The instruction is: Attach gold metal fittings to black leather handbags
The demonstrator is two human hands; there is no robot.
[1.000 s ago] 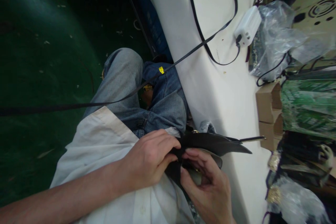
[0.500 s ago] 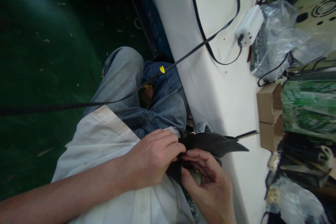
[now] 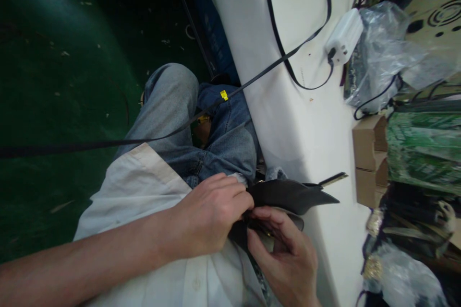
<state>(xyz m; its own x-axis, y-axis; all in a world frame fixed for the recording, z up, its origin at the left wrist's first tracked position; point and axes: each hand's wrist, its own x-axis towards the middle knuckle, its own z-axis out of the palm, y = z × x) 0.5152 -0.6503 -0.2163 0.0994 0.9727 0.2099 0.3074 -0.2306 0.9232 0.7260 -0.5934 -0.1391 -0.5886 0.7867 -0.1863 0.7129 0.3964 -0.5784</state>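
Note:
A dark, leather-like piece (image 3: 284, 195) with a pointed end lies over my lap beside the white table edge. A narrow strip (image 3: 333, 179) juts from its far end. My left hand (image 3: 212, 216) reaches in from the left, its fingers curled closed on the near end of the dark piece. Just right of it, my right hand (image 3: 288, 254) is bent with thumb and fingertips drawn in at the same piece. Small gold-coloured bits show near the right fingers. Exactly what the fingertips pinch is hidden.
A long black strap with a yellow tag (image 3: 224, 95) crosses over my jeans (image 3: 162, 105) and loops on the white table (image 3: 298, 120). A white power adapter (image 3: 345, 36), plastic bags (image 3: 385, 48), cardboard boxes (image 3: 369, 160) and green-wrapped packs (image 3: 425, 144) line the table's far side.
The far end of the dark piece and its narrow strip have shifted slightly left and up. My right hand has moved a little left; both hands keep nearly the same grip.

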